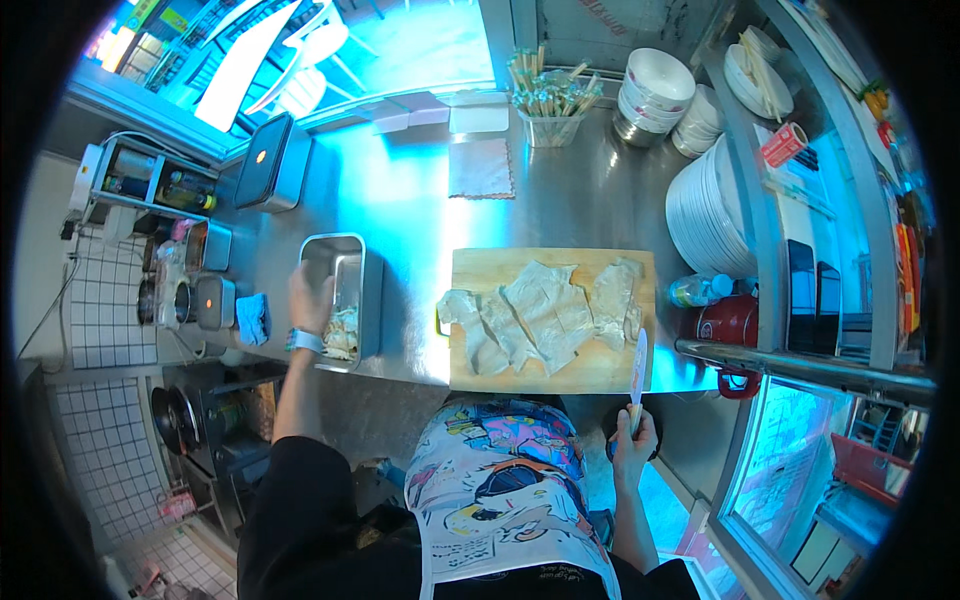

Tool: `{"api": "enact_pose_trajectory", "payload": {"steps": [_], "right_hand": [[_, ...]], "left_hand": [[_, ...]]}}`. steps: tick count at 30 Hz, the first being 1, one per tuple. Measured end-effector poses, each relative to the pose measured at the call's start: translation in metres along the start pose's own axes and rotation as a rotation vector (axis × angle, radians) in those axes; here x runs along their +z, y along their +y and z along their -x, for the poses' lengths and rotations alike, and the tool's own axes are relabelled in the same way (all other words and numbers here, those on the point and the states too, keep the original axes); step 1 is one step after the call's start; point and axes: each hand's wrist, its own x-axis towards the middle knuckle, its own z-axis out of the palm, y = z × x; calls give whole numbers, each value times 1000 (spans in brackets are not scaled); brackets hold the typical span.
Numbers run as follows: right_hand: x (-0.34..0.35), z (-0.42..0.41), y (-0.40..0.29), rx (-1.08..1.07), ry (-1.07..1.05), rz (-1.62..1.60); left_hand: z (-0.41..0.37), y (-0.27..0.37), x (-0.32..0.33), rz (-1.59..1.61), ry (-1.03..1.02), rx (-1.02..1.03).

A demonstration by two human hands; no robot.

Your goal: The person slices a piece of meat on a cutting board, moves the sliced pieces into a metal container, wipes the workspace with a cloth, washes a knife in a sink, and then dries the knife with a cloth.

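Observation:
My right hand (634, 439) grips the light handle of a kitchen knife (639, 367) just off the front edge of the counter. Its blade points away from me, over the right front corner of a wooden cutting board (551, 381). Several thin, pale, flat sheets of food (546, 311), perhaps tofu skin or tripe, lie spread across that board. To the left, my left hand (309, 300) is at the left rim of a deep rectangular metal container (370, 300). Pale food pieces (342, 334) lie in the container's near end. Blur hides whether these fingers hold the rim.
A blue cloth (253, 319) and a lidded metal box (215, 302) sit left of the container. Stacked plates (701, 210), a plastic bottle (699, 290) and a red canister (724, 321) flank the board's right. Behind stand bowls (656, 79) and a chopstick tub (551, 129).

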Motion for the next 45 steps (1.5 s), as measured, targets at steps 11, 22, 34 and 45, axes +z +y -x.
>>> {"api": "enact_pose_trajectory", "payload": {"steps": [11,22,34,45], "right_hand": [[8,-9,-14,22,21,70],[54,48,5,1,135,-45],[67,45,2,-9,-22,-191],[84,12,-59,-217,-430,-307]], "left_hand": [[77,180,17,1492,-738,-666],[115,144,43,1095,-591,-799],[-20,174,-139,2882,-494,-53],[-77,204,-236,2783,-387,575]]}}
